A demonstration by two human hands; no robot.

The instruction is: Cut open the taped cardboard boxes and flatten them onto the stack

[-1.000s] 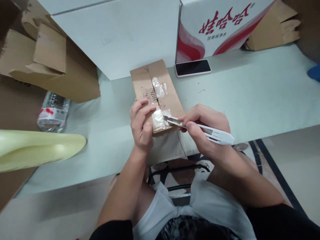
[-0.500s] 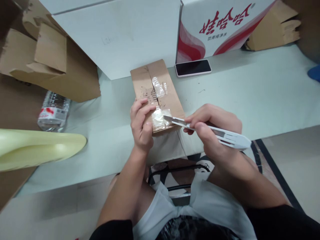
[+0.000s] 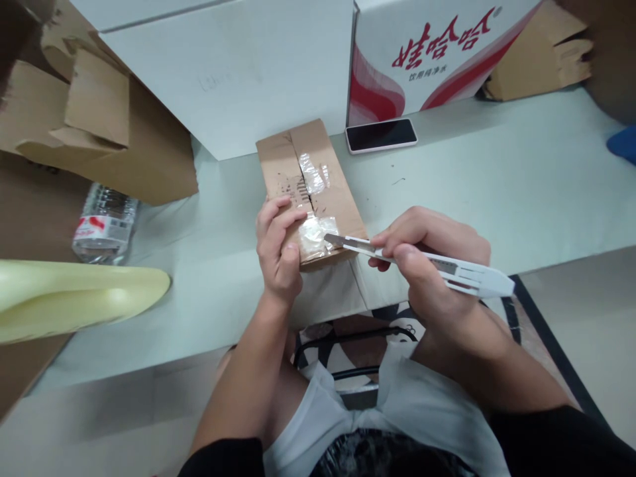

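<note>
A small brown cardboard box (image 3: 334, 189) rests on the pale table, its top seam partly covered by pieces of clear tape (image 3: 313, 240). My left hand (image 3: 279, 248) grips the near left side of the box, fingers lying over its top edge. In my right hand (image 3: 432, 258) is a white utility knife (image 3: 479, 277), held closed between thumb and fingers. Its blade points left, with the tip at the tape near the box's front end. Whether the blade has gone through the tape I cannot tell.
Behind the box stand a large white carton (image 3: 223, 79) and a red-and-white water carton (image 3: 397, 93). A phone (image 3: 381, 135) lies before them. To the left are an open cardboard box (image 3: 159, 146), a water bottle (image 3: 104, 222) and a pale yellow curved object (image 3: 84, 298).
My right hand has shifted slightly right, and the knife's handle end now reaches further right. The blade tip stays at the tape. My left hand keeps its grip on the box.
</note>
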